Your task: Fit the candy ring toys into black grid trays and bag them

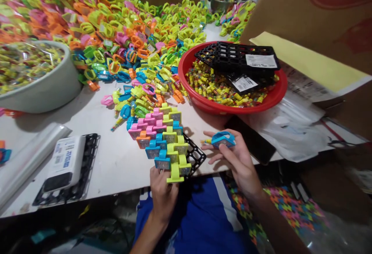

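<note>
My left hand (163,192) is closed on the near edge of a black grid tray (195,154), its fingers partly hidden beneath. Rows of pink, orange, blue and yellow-green plastic watch-like toys (171,136) stand on the tray, while its right corner shows bare grid. To the right of the tray, my right hand (236,157) holds a blue toy watch (223,139) between thumb and fingers. A small yellow candy tube (207,141) sticks out at the left of that watch, by the fingertips.
A big heap of colourful toys (116,33) covers the table's back. A red basin (226,108) holds candy tubes and black trays. A grey-green basin (58,87) stands left, a white device (65,161) nearer. A dark phone (252,139) lies right, beside plastic bags (293,130).
</note>
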`<action>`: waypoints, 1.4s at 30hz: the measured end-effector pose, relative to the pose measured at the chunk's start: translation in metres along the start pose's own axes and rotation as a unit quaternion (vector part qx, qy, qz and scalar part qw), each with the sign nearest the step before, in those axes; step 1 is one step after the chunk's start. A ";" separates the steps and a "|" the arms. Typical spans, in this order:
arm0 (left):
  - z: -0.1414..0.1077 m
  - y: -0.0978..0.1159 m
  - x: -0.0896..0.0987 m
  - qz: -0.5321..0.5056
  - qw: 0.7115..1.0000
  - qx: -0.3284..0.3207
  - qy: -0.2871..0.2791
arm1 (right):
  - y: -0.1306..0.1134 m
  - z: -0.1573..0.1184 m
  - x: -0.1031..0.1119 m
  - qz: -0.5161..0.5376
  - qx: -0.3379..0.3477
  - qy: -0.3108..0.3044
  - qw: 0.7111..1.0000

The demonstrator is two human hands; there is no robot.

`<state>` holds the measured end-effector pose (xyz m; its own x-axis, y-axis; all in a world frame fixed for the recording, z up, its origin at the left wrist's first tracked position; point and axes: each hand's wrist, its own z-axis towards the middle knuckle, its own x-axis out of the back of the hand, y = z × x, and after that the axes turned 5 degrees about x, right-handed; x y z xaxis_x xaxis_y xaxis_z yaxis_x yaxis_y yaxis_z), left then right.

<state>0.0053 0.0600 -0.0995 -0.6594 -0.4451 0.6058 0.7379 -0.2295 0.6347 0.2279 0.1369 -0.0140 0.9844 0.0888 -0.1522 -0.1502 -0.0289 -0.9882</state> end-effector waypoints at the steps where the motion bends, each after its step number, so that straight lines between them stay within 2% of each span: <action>1: 0.000 0.000 0.000 0.000 1.000 0.000 0.000 | -0.001 -0.004 0.001 0.004 -0.009 -0.002 1.000; 6: 0.002 0.003 0.009 -0.022 0.999 -0.010 -0.030 | 0.010 -0.013 0.005 -0.034 -0.020 -0.006 0.999; 9: 0.003 0.005 0.023 -0.039 0.996 -0.012 -0.074 | 0.019 -0.012 0.009 -0.111 -0.016 -0.008 0.994; 13: 0.000 0.001 0.038 -0.018 0.989 -0.034 -0.146 | 0.021 -0.015 0.011 -0.213 0.025 0.008 0.977; 15: 0.000 -0.003 0.037 -0.008 0.986 -0.043 -0.162 | 0.018 -0.020 0.005 -0.217 0.024 0.013 0.976; 18: 0.004 -0.007 0.029 -0.010 0.987 -0.033 -0.154 | 0.019 -0.031 -0.013 -0.190 0.025 -0.011 0.981; 22: 0.013 -0.006 0.021 -0.012 0.988 -0.019 -0.152 | 0.035 -0.040 -0.033 -0.156 0.020 -0.049 0.986; 25: 0.016 -0.004 0.021 -0.016 0.987 -0.017 -0.156 | 0.046 -0.038 -0.037 -0.201 0.025 -0.081 0.976; 28: 0.015 -0.003 0.022 -0.017 0.988 -0.017 -0.154 | 0.048 -0.036 -0.035 -0.246 0.060 -0.107 0.962; 31: 0.014 -0.003 0.022 -0.019 0.987 -0.019 -0.156 | 0.042 -0.035 -0.035 -0.300 0.156 -0.130 0.932; 35: 0.014 -0.003 0.022 -0.025 0.987 -0.015 -0.155 | 0.035 -0.033 -0.041 -0.426 0.296 -0.131 0.845; 38: 0.014 -0.002 0.022 -0.030 0.987 -0.011 -0.154 | 0.035 -0.031 -0.045 -0.480 0.319 -0.127 0.807; 42: 0.013 -0.002 0.023 -0.039 0.988 -0.007 -0.152 | 0.039 -0.031 -0.047 -0.502 0.329 -0.135 0.788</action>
<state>-0.0131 0.0617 -0.0806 -0.7247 -0.1460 0.6734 0.6844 -0.2660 0.6789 0.1783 0.1008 -0.0447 0.5946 -0.0515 0.8023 0.5900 0.7059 -0.3919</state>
